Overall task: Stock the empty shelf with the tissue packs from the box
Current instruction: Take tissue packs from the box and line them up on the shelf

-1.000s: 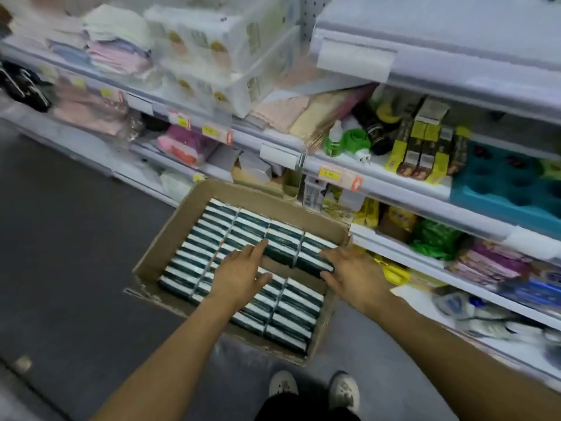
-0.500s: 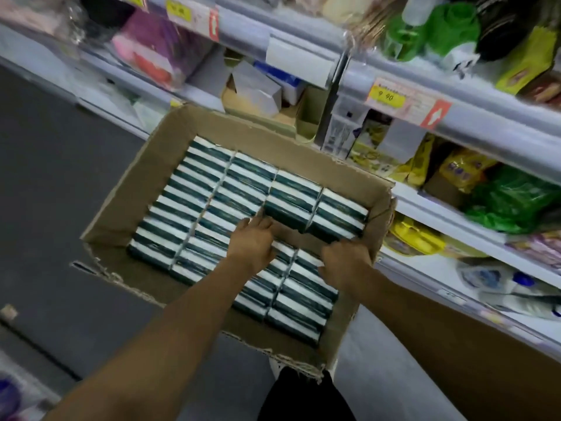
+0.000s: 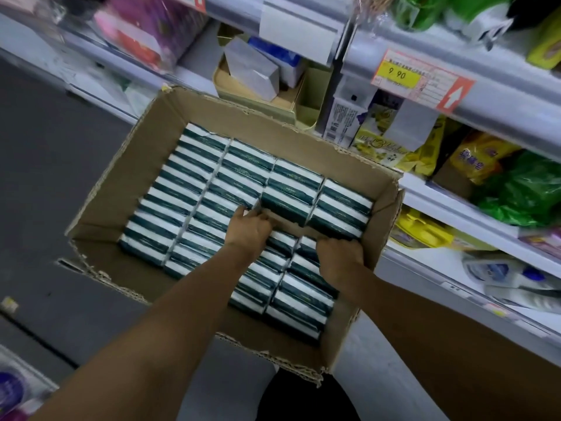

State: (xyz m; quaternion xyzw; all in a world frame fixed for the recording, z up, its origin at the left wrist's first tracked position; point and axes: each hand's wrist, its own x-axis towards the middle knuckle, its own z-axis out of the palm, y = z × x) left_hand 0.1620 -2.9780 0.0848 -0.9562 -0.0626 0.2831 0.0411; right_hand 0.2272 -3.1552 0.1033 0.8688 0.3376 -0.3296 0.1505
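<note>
1. Tissue packs (image 3: 194, 189) fill the cardboard box (image 3: 100, 208) in rows, green-and-white edges up; box sits on the dark floor (image 3: 45, 165) against the shelving.
2. Far-right stack of packs (image 3: 315, 196) stands higher than the packs around it; a gap with bare cardboard shows just in front of it.
3. Left hand (image 3: 249, 229) reaches into that gap, fingers curled down against the near face of the raised stack, thumb on its left corner. Grip looks closed on the stack; fingertips are hidden behind the packs.
4. Right hand (image 3: 340, 253) is at the stack's right near corner, fingers curled over the pack edge next to the box's right wall. Fingertips hidden too.
5. Both hands are on the same raised stack, one at each near corner; lower packs lie under both wrists.
6. Shelves behind: price tag (image 3: 400, 75) reading 9.90 on the rail, grey box (image 3: 252, 71) in a tray, yellow and green bags (image 3: 516, 189) to the right.
</note>
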